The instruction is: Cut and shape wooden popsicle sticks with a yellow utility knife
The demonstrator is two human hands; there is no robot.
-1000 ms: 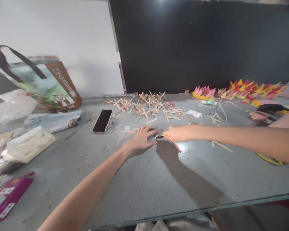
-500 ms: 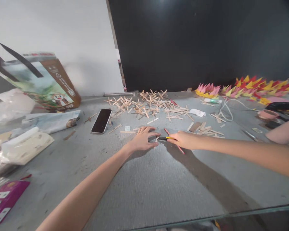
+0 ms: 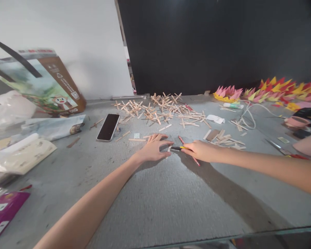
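Slim black-and-yellow tool (image 3: 180, 148), pink-red stick (image 3: 196, 161), small pale piece (image 3: 169, 148).
The piece sits at the tool's black tip; the stick slants crosswise to the tool, middle hidden.

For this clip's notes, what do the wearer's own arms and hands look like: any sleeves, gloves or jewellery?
Both forearms, left and right, show bare, with no sleeve in view. The left hand and right hand are ungloved. No watch, bracelet or marking shows at either wrist; the fingers are too small to rule out a thin ring.
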